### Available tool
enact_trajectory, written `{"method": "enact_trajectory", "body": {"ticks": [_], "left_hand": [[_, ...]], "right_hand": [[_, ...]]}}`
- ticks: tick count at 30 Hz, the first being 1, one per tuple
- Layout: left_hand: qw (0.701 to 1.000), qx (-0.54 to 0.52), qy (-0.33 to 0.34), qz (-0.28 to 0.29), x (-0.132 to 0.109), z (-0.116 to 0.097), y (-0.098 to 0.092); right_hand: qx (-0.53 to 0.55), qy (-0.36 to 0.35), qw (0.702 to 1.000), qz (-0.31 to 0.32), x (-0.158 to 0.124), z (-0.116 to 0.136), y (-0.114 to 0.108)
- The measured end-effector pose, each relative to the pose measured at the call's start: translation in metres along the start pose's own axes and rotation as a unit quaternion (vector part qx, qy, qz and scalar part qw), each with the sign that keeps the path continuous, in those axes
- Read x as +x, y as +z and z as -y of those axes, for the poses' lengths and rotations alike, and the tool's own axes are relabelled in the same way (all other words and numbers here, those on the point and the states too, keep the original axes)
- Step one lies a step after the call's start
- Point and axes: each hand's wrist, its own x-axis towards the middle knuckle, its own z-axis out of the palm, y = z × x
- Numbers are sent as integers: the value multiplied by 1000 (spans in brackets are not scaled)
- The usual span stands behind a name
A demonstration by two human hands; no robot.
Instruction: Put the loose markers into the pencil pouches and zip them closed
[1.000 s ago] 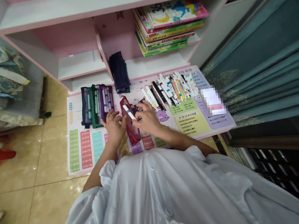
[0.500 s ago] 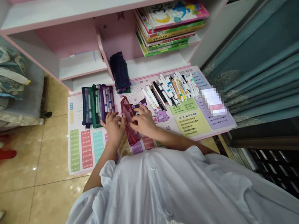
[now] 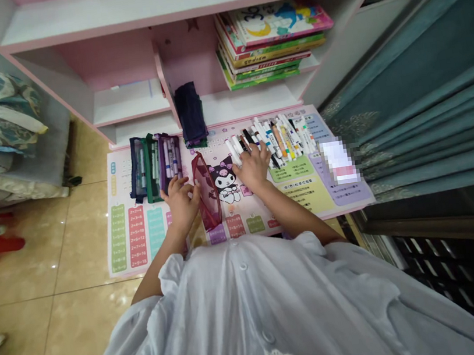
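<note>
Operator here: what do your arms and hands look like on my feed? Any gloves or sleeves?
The left hand and right hand are bare, without gloves, and the forearms are uncovered. Short, puffed white sleeves belong to a loose white button-front garment with a lace edge.

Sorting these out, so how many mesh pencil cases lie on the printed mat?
4: a navy case, green case, purple case in a row, and a red case by the left hand.

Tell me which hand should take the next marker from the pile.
Right, probably: the right hand lies on the loose markers, its fingers reaching in among them, while the left hand sits against the red mesh pouch, farther from the pile.
</note>
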Motion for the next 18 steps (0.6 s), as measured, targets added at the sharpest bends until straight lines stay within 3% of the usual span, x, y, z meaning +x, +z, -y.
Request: {"method": "enact_trajectory", "body": {"ticks": [11, 18], "left_hand": [[1000, -13, 5, -9, 0, 3, 1], [1000, -14, 5, -10, 1, 3, 1]], "right_hand": [[-1, -24, 1000, 8, -1, -5, 7], [74, -44, 996, -13, -25, 25, -25]]}}
